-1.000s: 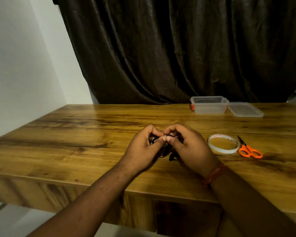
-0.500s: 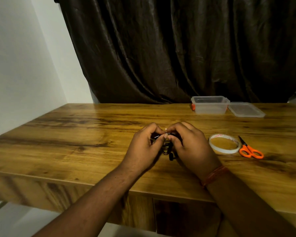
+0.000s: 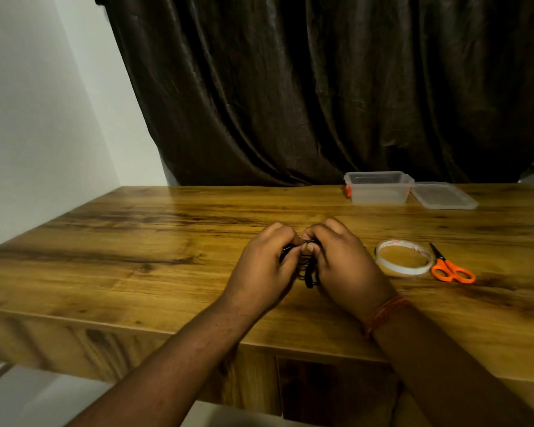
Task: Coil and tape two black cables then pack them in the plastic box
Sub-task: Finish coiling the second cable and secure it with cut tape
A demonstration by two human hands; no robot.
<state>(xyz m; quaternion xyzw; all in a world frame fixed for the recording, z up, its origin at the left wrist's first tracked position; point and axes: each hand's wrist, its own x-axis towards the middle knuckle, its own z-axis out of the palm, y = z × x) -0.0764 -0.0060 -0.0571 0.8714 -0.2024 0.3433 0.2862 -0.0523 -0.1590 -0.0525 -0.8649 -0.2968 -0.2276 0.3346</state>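
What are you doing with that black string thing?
Both hands are bunching a black cable into a small coil just above the wooden table. The left hand and right hand each have a grip on it. A roll of tape and orange scissors lie to the right, untouched. Farther back, the clear plastic box stands open, its lid lying beside it. It looks empty, though that is hard to tell.

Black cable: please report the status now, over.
Left hand and right hand both in grip on the black cable. Coil small, tape untouched on table. Plastic box open, path free.
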